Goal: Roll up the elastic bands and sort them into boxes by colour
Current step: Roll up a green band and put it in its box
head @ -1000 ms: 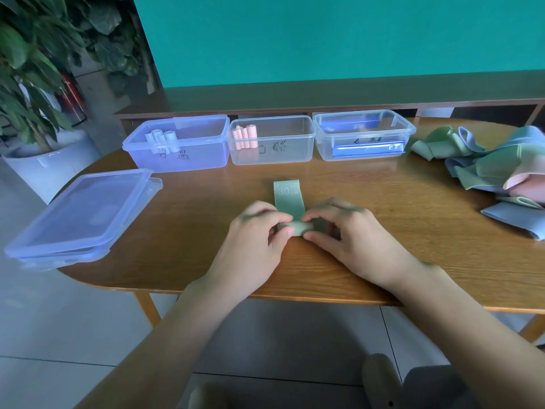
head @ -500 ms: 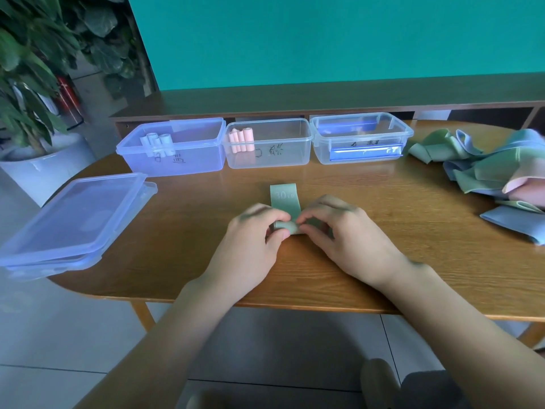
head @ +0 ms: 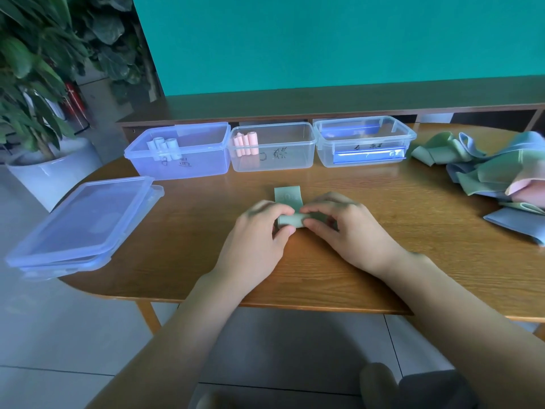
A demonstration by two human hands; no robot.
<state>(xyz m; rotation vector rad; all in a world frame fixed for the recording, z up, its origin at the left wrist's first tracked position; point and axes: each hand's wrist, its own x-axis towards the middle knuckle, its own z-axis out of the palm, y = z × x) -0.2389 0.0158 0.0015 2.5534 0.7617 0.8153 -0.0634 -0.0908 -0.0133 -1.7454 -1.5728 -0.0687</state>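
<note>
Both hands are working one green band at the middle of the table. Left hand is curling its fingers over the left end of the roll, thumb tucked under the near side; right hand is mirroring it, fingertips pinching the right end. Holding both ends this way is likely keeping the roll even, so the springy band is not telescoping or unwinding. A short flat tail, with print on it, is lying on the wood just beyond the fingers, so the rolling looks nearly finished.

Both forearms are reaching forward from the near edge, wrists low, palms facing down and angled toward each other.

Well beyond the hands, three open boxes are standing in a row: the left box is holding pale rolls, the middle box pink rolls, and the right box appears to hold no rolls, so green probably belongs there. Off to the right, unrolled bands are lying heaped. Far left, lids are sitting stacked.
</note>
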